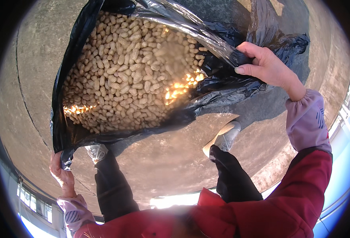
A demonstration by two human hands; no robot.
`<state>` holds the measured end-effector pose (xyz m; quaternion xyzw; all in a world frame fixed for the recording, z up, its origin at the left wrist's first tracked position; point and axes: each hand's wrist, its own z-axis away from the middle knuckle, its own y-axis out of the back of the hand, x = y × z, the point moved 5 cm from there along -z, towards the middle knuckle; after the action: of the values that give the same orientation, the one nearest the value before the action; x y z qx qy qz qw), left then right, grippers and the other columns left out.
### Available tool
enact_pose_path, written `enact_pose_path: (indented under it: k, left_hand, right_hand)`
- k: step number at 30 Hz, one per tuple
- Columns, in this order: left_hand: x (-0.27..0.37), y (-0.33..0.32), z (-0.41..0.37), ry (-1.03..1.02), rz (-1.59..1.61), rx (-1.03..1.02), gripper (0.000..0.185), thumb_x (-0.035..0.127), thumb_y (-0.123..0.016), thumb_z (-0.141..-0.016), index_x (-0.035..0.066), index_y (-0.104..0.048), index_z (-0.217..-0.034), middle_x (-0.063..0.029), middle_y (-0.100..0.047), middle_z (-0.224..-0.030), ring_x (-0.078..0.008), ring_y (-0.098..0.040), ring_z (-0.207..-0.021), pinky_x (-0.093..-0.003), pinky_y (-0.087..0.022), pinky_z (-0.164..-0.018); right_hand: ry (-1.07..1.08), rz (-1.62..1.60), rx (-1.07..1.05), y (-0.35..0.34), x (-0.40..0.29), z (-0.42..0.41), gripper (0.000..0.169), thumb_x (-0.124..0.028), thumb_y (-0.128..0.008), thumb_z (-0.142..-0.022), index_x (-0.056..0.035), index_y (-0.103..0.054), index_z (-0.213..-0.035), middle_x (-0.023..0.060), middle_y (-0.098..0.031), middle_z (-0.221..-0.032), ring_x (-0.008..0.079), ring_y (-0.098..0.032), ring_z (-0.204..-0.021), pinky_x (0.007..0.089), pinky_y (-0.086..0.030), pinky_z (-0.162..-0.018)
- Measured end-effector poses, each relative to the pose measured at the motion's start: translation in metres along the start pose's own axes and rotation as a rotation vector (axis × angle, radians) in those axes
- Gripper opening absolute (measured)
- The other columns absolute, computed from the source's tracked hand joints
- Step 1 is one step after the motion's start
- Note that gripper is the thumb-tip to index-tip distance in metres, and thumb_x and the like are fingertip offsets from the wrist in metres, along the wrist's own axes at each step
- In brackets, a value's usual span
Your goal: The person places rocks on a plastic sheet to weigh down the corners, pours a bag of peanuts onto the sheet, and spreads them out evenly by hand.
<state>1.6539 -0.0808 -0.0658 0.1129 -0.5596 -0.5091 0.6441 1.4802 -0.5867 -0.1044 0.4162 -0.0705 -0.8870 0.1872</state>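
Note:
A large black plastic bag lies wide-mouthed on the ground before me, heaped with unshelled peanuts. At the lower left, my left hand grips a bunched corner of the bag's rim. My right hand pinches the rim at the right between thumb and fingers. Between the hands the near edge sags, and the far edge folds over in shiny creases. Bright sunlight strikes two patches of peanuts, at the left and at the right. The bag's bottom is hidden under the peanuts.
The ground is a stained concrete floor with a dark crack along the left. My two shoes stand just on the near side of the bag. Loose black plastic spreads beyond my right hand.

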Motion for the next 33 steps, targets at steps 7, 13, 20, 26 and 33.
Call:
enact_pose_path:
  k: [7, 13, 20, 26, 33]
  left_hand:
    - [0.002, -0.002, -0.001, -0.013, 0.003, -0.016, 0.015, 0.013, -0.051, -0.078, 0.0, -0.057, -0.08, -0.005, -0.051, -0.071, -0.013, -0.049, -0.064, -0.0236, -0.037, -0.057]
    - [0.004, -0.001, -0.002, -0.038, -0.003, -0.022, 0.017, 0.014, -0.049, -0.079, -0.001, -0.057, -0.082, -0.0048, -0.05, -0.071, -0.0127, -0.049, -0.064, -0.0233, -0.037, -0.057]
    - [0.001, 0.001, -0.002, -0.091, 0.001, 0.004, 0.013, 0.006, -0.052, -0.074, -0.002, -0.058, -0.082, -0.0063, -0.049, -0.071, -0.0147, -0.048, -0.065, -0.0236, -0.037, -0.058]
    - [0.009, 0.018, -0.003, -0.154, -0.181, -0.026, 0.014, -0.003, -0.054, -0.068, -0.001, -0.058, -0.08, -0.0104, -0.051, -0.07, -0.0226, -0.05, -0.064, -0.0272, -0.039, -0.057]
    - [0.037, 0.045, 0.0, -0.433, -0.316, -0.074, 0.024, -0.006, -0.053, -0.054, 0.001, -0.058, -0.077, -0.0121, -0.053, -0.074, -0.033, -0.053, -0.071, -0.038, -0.044, -0.062]
  right_hand:
    - [-0.128, 0.077, -0.004, 0.004, -0.015, 0.027, 0.057, -0.028, -0.077, -0.064, -0.0004, -0.046, -0.104, 0.001, -0.044, -0.082, 0.0051, -0.041, -0.066, 0.0208, -0.036, -0.05]
    - [0.106, 0.646, -0.139, -0.027, -0.029, 0.036, 0.074, -0.038, -0.079, -0.048, -0.0035, -0.044, -0.103, 0.0122, -0.049, -0.088, 0.0341, -0.054, -0.077, 0.0385, -0.044, -0.064]
    - [-0.102, 1.174, -0.024, -0.035, -0.005, 0.029, 0.054, -0.017, -0.067, -0.068, -0.0062, -0.041, -0.115, 0.012, -0.053, -0.082, 0.0269, -0.059, -0.061, 0.034, -0.048, -0.053]
    - [-0.11, 1.279, 0.003, -0.022, 0.012, 0.035, 0.013, -0.007, -0.053, -0.075, -0.0027, -0.054, -0.087, 0.0134, -0.058, -0.075, 0.0279, -0.062, -0.066, 0.0355, -0.051, -0.057]
    - [-0.177, 1.267, -0.106, -0.022, -0.034, 0.068, 0.007, -0.006, -0.051, -0.075, -0.0025, -0.056, -0.079, 0.0147, -0.059, -0.076, 0.0294, -0.062, -0.07, 0.0373, -0.051, -0.06]
